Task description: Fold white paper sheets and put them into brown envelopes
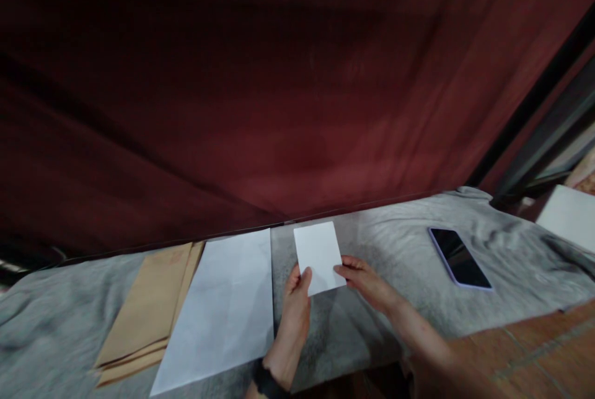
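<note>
A small white rectangle of folded paper or card is held up between both hands, above the grey cloth. My left hand pinches its lower left edge, thumb on the face toward me. On the opposite side my right hand grips the lower right edge, its thumb also on the near face and the fingers behind. A large white sheet of paper lies flat to the left of my left hand. Beyond that sheet rest several brown paper envelopes or bags, partly stacked on one another.
A grey cloth covers the work surface, wrinkled at the right. On it lies a phone with a lilac case. A dark red curtain hangs behind. A white object stands at the far right, above brick-like floor.
</note>
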`<action>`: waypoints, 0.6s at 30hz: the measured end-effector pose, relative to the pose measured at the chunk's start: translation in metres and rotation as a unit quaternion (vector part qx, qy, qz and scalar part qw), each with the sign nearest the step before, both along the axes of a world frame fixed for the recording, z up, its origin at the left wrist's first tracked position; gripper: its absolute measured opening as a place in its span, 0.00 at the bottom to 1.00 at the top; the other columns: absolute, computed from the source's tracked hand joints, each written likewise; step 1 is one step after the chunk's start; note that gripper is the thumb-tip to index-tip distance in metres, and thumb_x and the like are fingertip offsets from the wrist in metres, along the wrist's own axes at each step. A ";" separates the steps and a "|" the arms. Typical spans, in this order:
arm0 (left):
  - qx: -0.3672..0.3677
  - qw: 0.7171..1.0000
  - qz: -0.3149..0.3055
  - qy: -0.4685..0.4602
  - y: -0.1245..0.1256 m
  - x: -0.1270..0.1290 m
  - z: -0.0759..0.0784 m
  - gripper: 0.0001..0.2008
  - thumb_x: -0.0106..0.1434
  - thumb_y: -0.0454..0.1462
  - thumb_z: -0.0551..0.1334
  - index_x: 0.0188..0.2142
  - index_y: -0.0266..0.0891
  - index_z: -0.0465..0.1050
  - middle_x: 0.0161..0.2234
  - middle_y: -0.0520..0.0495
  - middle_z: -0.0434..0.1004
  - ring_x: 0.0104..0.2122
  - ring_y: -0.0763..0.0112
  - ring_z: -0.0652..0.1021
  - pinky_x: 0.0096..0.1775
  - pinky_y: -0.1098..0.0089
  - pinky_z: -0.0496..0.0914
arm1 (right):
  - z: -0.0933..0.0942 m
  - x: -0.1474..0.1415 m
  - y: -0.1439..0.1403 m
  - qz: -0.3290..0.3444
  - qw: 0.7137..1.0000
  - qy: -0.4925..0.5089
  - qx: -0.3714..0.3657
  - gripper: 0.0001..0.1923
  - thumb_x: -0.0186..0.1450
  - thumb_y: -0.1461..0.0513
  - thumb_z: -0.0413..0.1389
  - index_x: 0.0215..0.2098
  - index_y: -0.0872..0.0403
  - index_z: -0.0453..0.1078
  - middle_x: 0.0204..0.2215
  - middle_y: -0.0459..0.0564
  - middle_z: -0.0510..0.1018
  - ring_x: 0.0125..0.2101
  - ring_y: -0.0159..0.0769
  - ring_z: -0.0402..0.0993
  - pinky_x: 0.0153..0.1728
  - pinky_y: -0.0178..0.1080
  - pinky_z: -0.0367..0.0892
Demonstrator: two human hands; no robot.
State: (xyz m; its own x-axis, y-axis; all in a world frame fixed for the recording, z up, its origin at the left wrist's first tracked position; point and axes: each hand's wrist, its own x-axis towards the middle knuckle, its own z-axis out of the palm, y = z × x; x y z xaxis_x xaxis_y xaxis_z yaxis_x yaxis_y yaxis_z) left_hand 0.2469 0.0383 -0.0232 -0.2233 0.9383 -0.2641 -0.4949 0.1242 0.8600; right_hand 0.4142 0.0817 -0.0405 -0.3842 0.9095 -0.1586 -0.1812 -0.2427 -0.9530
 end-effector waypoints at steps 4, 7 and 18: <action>0.014 0.999 0.031 0.028 0.007 -0.014 0.004 0.27 0.48 0.46 0.76 0.46 0.36 0.78 0.42 0.43 0.84 0.40 0.62 0.82 0.43 0.65 0.74 | -0.001 0.014 0.012 -0.003 0.999 -0.040 0.015 0.21 0.57 0.45 0.67 0.36 0.53 0.78 0.27 0.45 0.80 0.26 0.34 0.73 0.29 0.36 0.68; 0.005 0.995 0.063 0.079 0.013 -0.034 0.006 0.28 0.47 0.45 0.75 0.47 0.39 0.77 0.36 0.48 0.83 0.34 0.68 0.80 0.36 0.70 0.72 | -0.001 0.030 0.023 0.034 0.996 -0.078 0.035 0.22 0.57 0.45 0.67 0.38 0.53 0.79 0.29 0.45 0.81 0.28 0.34 0.73 0.30 0.36 0.67; -0.050 0.974 -0.133 0.179 0.007 -0.037 -0.027 0.19 0.50 0.47 0.72 0.35 0.37 0.80 0.28 0.49 0.79 0.26 0.69 0.76 0.28 0.71 0.67 | -0.020 0.026 0.034 -0.130 0.942 -0.237 0.198 0.21 0.66 0.48 0.57 0.47 0.52 0.77 0.34 0.50 0.82 0.33 0.40 0.77 0.37 0.43 0.73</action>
